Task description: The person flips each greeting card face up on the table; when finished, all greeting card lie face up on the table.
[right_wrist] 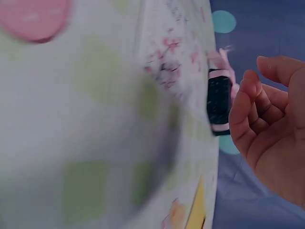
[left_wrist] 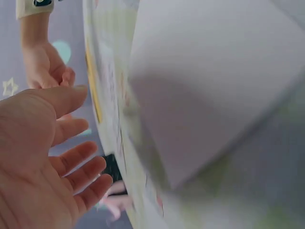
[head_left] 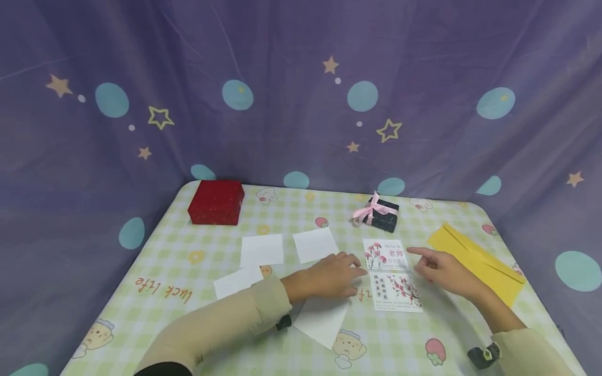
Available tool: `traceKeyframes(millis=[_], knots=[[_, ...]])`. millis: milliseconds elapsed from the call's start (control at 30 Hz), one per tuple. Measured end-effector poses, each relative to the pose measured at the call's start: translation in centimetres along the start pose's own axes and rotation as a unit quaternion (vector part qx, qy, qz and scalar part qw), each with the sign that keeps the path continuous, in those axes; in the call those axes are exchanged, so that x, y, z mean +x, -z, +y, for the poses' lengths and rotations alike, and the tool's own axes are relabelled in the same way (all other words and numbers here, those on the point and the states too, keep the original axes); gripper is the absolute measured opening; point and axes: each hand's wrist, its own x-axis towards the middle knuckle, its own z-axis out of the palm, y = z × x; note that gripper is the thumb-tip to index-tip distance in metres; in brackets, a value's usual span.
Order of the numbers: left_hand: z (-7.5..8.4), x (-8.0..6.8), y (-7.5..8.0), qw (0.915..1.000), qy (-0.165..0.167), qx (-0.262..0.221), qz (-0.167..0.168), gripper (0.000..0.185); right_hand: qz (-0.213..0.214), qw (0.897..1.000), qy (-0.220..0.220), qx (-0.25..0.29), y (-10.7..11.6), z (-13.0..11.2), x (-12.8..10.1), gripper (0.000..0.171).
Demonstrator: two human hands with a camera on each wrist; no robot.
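Two printed cards lie one above the other on the table: an upper card with pink flowers and a lower card with a blossom branch. My left hand is just left of them, above the plain white cards, its fingers spread and relaxed with nothing in them. To the right of the upper card is my right hand, index finger stretched toward the card's edge and the other fingers loosely bent. It holds nothing. Beneath the left hand, a white card fills much of the left wrist view.
More white cards lie left of centre, partly behind the left arm. A red box stands at the back left. Farther right are a black gift box with a pink ribbon and a yellow envelope. A purple curtain surrounds the table.
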Motion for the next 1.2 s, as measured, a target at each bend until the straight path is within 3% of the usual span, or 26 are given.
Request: traceKeyframes(millis=[133, 367, 633, 867, 1033, 1200], knots=[[-2.1, -0.9, 0.9, 0.9978, 0.056, -0.032, 0.015, 0.052, -0.001, 1.000, 0.015, 0.006, 0.1, -1.2, 1.9, 0.047], [-6.3, -3.3, 2.3, 0.9845, 0.134, -0.101, 0.051, 0.056, -0.012, 0.998, 0.062, 0.012, -0.3, -2.8, 5.5, 0.045], [-10.2, -5.2, 1.1, 0.9614, 0.223, -0.136, 0.086, 0.059, -0.050, 0.992, 0.109, 0.027, -2.5, -4.0, 9.9, 0.046], [-11.6, -5.6, -0.7, 0.9543, 0.261, -0.132, 0.064, 0.067, -0.046, 0.991, 0.128, -0.010, -5.8, -5.0, 14.0, 0.045], [-11.7, -5.7, -1.6, 0.9559, 0.269, -0.108, 0.047, 0.071, -0.061, 0.989, 0.132, -0.018, -8.2, -5.7, 16.5, 0.048], [-11.3, -5.4, -1.6, 0.9600, 0.261, -0.088, 0.050, 0.075, -0.065, 0.990, 0.119, -0.045, -9.5, -6.4, 17.5, 0.053]])
